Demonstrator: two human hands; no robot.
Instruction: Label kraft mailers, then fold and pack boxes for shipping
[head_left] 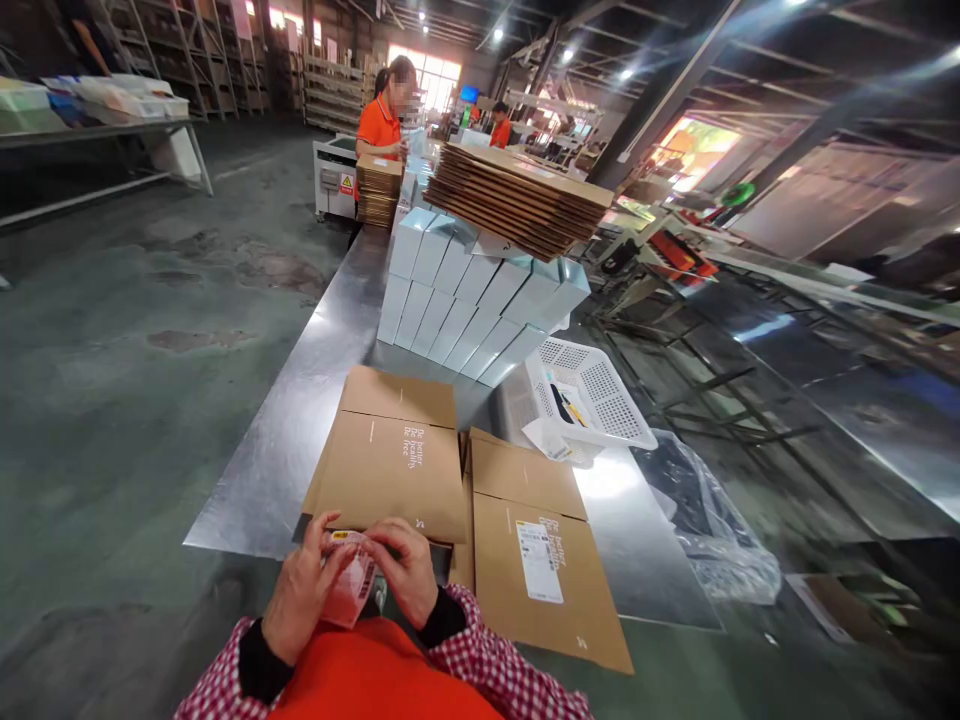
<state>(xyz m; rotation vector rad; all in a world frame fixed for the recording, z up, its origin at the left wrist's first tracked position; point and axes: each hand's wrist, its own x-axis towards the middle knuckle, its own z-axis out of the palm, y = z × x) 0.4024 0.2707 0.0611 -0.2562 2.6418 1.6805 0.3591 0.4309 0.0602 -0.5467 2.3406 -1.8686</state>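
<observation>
Just off the near edge of the worktop (pixel 277 440), in front of an orange top (pixel 375 670), the person's two hands are holding a pinkish label (pixel 349 580). The left hand (pixel 294 598) is pinching its left side between thumb and fingers, and the right hand (pixel 409 568) is pinching its upper right corner, the fingertips of both almost meeting. Checked sleeves (pixel 491 645) with black cuffs are covering the arms. Right beyond the hands, a folded cardboard box (pixel 397 450) is lying flat by the near edge. To its right a second flat box (pixel 536 500), bearing a white label (pixel 540 562), is sticking out over that edge. Farther along, a white basket (pixel 637 425) is standing toward the right edge, with small items inside, too small to name. A clear plastic bag (pixel 724 535) is lying beyond the right edge. Pale blue cartons (pixel 457 320) are standing in two layers across the worktop behind the flat boxes, and a pile of flat cardboard (pixel 517 195) is resting on top. Past them, near the far end, a co-worker in orange (pixel 380 125) is standing beside another cardboard stack (pixel 379 190).
</observation>
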